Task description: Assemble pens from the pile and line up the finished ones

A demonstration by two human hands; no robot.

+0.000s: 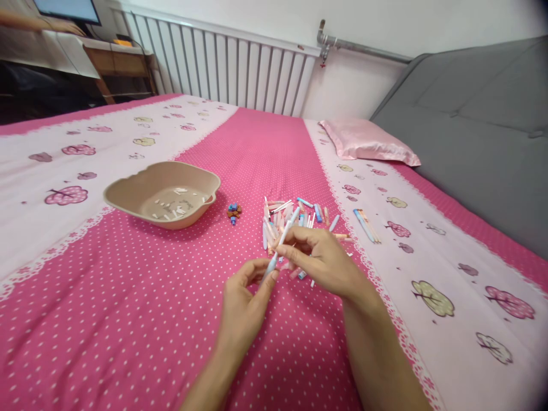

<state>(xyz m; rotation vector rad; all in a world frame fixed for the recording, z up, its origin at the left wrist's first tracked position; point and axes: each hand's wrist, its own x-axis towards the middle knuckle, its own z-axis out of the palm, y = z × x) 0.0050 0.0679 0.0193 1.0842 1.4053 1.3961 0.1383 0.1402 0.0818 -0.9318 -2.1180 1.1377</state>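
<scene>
Over a pink dotted bedsheet (128, 319), my two hands hold one pale blue pen (280, 245) between them. My left hand (246, 297) pinches its lower end with thumb and fingertips. My right hand (319, 257) grips its upper part with curled fingers. Just beyond my hands lies a loose pile of pens and pen parts (295, 217) in white, pink and blue. A beige plastic basin (128, 191) with several small white pieces in it sits to the left of the pile.
A small blue and brown object (233, 211) lies between the basin and the pile. Two more pens (366, 224) rest to the right. A pink pillow (368, 145), a grey headboard (479, 131) and a white radiator (231, 65) stand behind. A person's arm (38, 21) shows at a desk, top left.
</scene>
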